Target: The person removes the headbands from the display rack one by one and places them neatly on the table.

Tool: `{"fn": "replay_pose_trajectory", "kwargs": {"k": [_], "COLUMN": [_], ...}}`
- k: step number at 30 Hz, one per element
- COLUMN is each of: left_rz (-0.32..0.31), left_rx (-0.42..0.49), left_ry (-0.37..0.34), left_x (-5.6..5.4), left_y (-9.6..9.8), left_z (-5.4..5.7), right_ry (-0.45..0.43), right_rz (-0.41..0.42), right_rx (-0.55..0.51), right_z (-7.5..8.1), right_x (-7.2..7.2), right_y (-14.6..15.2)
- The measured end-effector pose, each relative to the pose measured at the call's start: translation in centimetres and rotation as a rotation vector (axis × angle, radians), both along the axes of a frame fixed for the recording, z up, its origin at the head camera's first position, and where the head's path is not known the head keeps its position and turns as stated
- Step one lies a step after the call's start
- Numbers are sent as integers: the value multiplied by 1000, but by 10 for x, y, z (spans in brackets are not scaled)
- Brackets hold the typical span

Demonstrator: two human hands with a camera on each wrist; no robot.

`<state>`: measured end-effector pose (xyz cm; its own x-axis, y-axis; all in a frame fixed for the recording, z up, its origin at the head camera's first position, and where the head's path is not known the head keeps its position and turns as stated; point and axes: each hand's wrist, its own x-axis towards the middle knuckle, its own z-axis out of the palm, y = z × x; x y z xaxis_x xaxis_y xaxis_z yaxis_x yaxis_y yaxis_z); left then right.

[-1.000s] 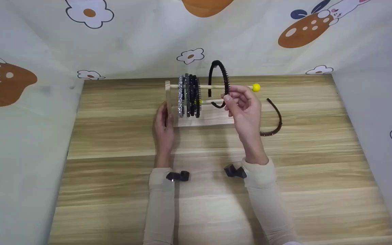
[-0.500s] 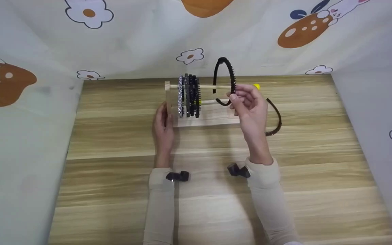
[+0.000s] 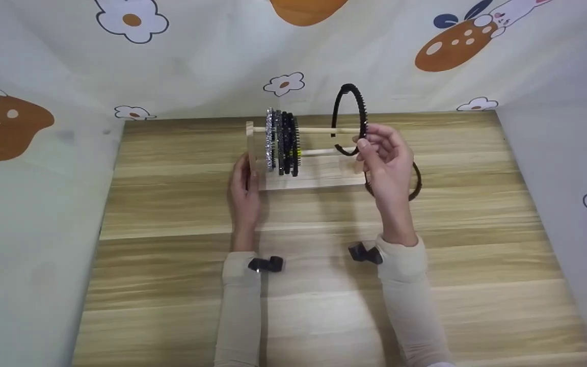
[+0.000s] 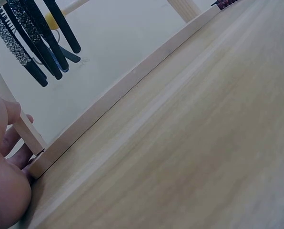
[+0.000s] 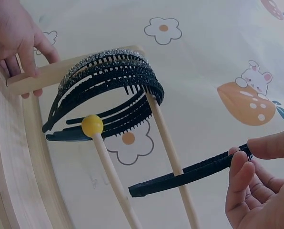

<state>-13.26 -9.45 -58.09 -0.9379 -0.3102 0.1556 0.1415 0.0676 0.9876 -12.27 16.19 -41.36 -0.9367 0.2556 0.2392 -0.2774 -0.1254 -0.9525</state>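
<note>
A wooden headband rack (image 3: pixel 250 140) lies across the back of the table, its left post gripped low down by my left hand (image 3: pixel 245 191). Several silver and black headbands (image 3: pixel 286 145) hang bunched on its upper rod (image 5: pixel 167 138), toward the post. My right hand (image 3: pixel 389 171) pinches a black toothed headband (image 5: pixel 180 180) between thumb and fingers near the rod's right end. That headband loops around the upper rod, apart from the bunch. Behind my right hand, a dark brown headband (image 3: pixel 417 184) lies on the table, partly hidden.
A second rod (image 3: pixel 321 152) runs below the first, with a yellow ball (image 5: pixel 92 126) at its tip. The rack's flat base (image 3: pixel 314 176) rests on the wood-grain table (image 3: pixel 171 285). A printed curtain (image 3: pixel 212 56) hangs close behind.
My right hand has moved right along the upper rod with the black headband, covering the rod's yellow end ball. The silver headband has shifted slightly upward in the bunch. My left hand stays put.
</note>
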Motion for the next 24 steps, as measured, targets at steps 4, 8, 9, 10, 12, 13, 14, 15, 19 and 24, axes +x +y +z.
{"fn": "replay_pose_trajectory", "kwargs": {"k": [4,8,9,10,12,13,14,15,19,24], "left_rz": [-3,-6,-6,-7,-7,-8,-9,-9,-11,-13], "left_rx": [-6,0,-5,-8,-21,-21,-18,-14,7,22], "left_ry": [-11,-14,-17,-18,-22,-23,-24,-24,-14,-3], "left_x": [1,1,1,0,0,0,1,1,0,-1], "left_y": [-1,0,0,0,1,1,1,1,1,0], "left_z": [0,0,0,0,2,2,2,3,2,0], "right_ry": [-14,-23,-21,-18,-12,-8,-6,-4,13,26], "right_rz": [-16,-29,-31,-36,-46,-50,-54,-58,-76,-93], "right_rx": [8,9,9,8,7,11,7,7,10,3], "right_z": [1,2,2,2,1,1,1,1,2,3], "right_x": [0,1,0,0,-1,-1,-2,-2,-2,-3], "right_y": [6,11,13,14,17,18,19,21,25,30]}}
